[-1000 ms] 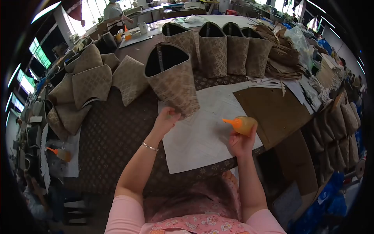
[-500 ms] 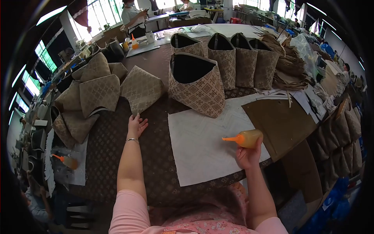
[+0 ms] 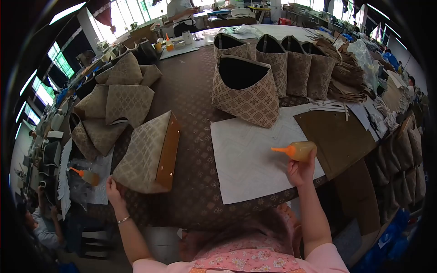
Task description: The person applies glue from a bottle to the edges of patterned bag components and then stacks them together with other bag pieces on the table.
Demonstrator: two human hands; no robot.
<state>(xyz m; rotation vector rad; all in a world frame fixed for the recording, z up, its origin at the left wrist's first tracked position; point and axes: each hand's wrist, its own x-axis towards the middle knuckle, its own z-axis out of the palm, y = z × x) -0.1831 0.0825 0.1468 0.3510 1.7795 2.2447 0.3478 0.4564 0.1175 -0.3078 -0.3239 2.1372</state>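
My left hand (image 3: 114, 191) grips the lower left corner of a patterned beige piece (image 3: 143, 152), which stands on the dark patterned cloth with a brown strip along its right side. In my right hand (image 3: 300, 170) is a squeeze bottle (image 3: 301, 151) of yellowish liquid, its orange nozzle pointing left. Below the bottle lies a white sheet (image 3: 246, 159). An open patterned pouch (image 3: 248, 98) with a black inside stands at the sheet's far edge.
More patterned pieces (image 3: 129, 102) are heaped at the left, near a second glue bottle (image 3: 86, 176). Upright pouches (image 3: 296, 73) line the back, beside stacked brown material (image 3: 341, 77). A brown panel (image 3: 330, 136) lies right. A co-worker (image 3: 43, 227) is at lower left.
My left hand has moved left and toward me, now holding the patterned piece, which came nearer and turned to show its brown strip. The bottle stays in my right hand. The whole view has shifted.
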